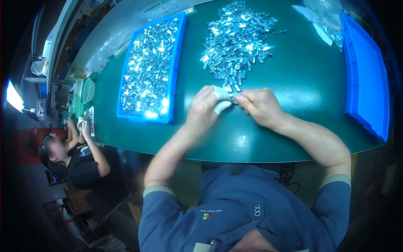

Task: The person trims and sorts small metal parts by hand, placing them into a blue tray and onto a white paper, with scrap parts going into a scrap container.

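My left hand (203,106), with white finger covers on thumb and forefinger, is closed in a pinch just below the pile. Between its fingertips sits a small shiny metal part (231,98), mostly covered by the fingers. My right hand (263,107) meets it from the right, bare thumb and forefinger pressed together at the same spot. What the right fingers grip is too small to make out. Above both hands spreads a heap of small silvery metal parts (235,42), its loose lower end almost touching my fingertips.
Left of the heap lies a blue tray (178,63) full of similar metal parts. Another blue tray (366,75) stands at the table's right edge. Clear plastic bags (327,19) lie at the far right. At the left, another person (82,161) works beside green bowls (88,90).
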Demonstrator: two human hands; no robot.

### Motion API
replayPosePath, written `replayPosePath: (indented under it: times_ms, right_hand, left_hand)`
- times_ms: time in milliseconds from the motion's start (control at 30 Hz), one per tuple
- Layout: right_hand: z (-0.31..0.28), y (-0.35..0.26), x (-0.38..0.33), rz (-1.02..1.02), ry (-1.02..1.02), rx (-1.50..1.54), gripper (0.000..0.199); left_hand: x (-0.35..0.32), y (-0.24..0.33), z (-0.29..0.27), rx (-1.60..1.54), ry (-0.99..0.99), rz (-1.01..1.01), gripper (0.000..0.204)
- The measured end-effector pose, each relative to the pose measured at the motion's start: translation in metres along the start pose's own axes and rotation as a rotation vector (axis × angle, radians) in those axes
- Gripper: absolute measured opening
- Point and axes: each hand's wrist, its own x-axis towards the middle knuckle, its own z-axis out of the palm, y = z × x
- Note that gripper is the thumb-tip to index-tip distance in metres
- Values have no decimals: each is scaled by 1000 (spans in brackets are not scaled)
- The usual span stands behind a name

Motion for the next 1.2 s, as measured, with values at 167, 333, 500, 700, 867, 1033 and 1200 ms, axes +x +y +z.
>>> replayPosePath:
  times_ms: [167,333,500,700,867,1033,1200]
  right_hand:
    - [0,-1,1,136,-5,205,34]
    - [-7,-3,1,234,17,335,37]
    - [-4,-4,3,219,4,356,36]
    - [-8,-1,-1,252,51,385,35]
    - [-5,-3,1,200,85,357,33]
    - [-10,-13,3,115,72,208,17]
    - [-58,-76,0,-162,-14,406,63]
  left_hand:
    - [0,-4,-16,115,-12,16,22]
    - [23,-42,-83,422,128,31,14]
    - [42,-113,-158,724,281,-224,17]
    - [53,-68,-100,369,177,-160,28]
    - [24,6,-16,51,-175,-11,27]
    - [-1,-8,11,-88,-94,-73,16]
    - [-10,-16,21,-135,-5,-60,19]
